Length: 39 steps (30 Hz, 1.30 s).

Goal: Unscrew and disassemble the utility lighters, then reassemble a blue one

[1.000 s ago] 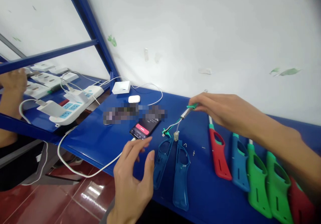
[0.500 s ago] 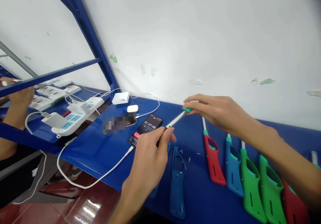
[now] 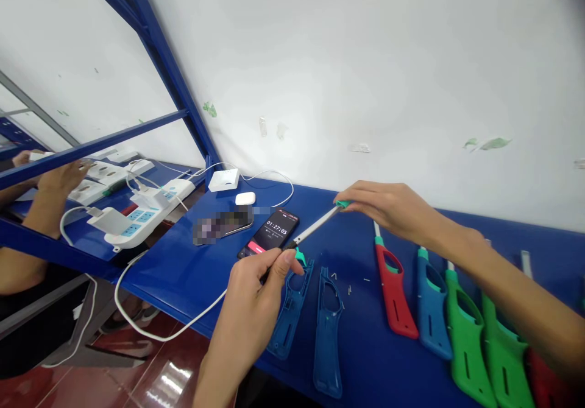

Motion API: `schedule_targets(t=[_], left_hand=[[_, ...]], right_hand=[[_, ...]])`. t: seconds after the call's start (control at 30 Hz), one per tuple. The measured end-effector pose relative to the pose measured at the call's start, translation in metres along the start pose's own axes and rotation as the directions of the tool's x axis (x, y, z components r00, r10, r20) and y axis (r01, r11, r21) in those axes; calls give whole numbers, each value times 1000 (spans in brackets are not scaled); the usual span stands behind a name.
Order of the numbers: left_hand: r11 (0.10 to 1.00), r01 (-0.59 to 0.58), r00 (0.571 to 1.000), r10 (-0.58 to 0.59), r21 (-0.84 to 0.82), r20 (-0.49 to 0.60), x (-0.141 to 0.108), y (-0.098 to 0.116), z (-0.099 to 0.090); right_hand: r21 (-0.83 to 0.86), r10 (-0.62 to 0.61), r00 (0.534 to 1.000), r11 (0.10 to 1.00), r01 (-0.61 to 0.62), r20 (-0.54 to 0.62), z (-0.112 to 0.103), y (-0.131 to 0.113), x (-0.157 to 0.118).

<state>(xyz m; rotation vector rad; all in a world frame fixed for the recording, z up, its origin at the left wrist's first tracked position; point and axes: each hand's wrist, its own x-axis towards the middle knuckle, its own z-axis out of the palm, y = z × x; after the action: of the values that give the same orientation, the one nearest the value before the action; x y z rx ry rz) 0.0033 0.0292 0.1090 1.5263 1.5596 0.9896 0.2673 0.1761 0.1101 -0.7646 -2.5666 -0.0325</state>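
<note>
My left hand (image 3: 256, 292) is closed around the dark end of a slim metal lighter tube (image 3: 317, 224), thumb against the fingers. My right hand (image 3: 388, 210) pinches a green collar (image 3: 342, 204) at the tube's far end. A green plastic piece (image 3: 300, 257) shows just beyond my left fingertips; whether it touches them I cannot tell. Below lie two blue lighter shell halves, the left shell half (image 3: 290, 320) partly behind my left hand and the right shell half (image 3: 327, 341) fully in sight. Several small screws (image 3: 350, 290) are scattered beside them.
Red (image 3: 397, 298), blue (image 3: 433, 310) and green (image 3: 468, 341) lighters lie in a row at the right, partly under my right forearm. A phone with a timer (image 3: 274, 231), a charging cable (image 3: 183, 329) and a power strip (image 3: 150, 213) are at the left. Another person's arm (image 3: 41, 213) is beyond the frame.
My left hand has moved left and slightly down, uncovering more of the tube, the left shell half and the green piece. My right hand still pinches the collar. The view has shifted slightly.
</note>
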Motion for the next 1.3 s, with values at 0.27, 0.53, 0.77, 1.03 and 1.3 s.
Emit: schedule_targets(t=[0.27,0.53,0.77,1.03,1.3], left_hand=[[999,19,997,-21,31,70,-1,3,3],[997,29,993,-36,65,110,-3,1,4],[936,-66,997,76,345,-17,-6,-1,9],[813,-139,975,212,565,-65,-14,1,16],[985,-37,999,39,167,-10,-18,11,8]], right_hand=[[77,-48,998,996,46,35,-5,-10,-7],[76,-52,999,996,52,4,-16,-13,-12],[65,-38,999,997,36,32,-23,-21,-14],[37,-49,999,998,49,3,-29,-29,-16],[84,-54,998,995,52,21,-31,-32,-20]])
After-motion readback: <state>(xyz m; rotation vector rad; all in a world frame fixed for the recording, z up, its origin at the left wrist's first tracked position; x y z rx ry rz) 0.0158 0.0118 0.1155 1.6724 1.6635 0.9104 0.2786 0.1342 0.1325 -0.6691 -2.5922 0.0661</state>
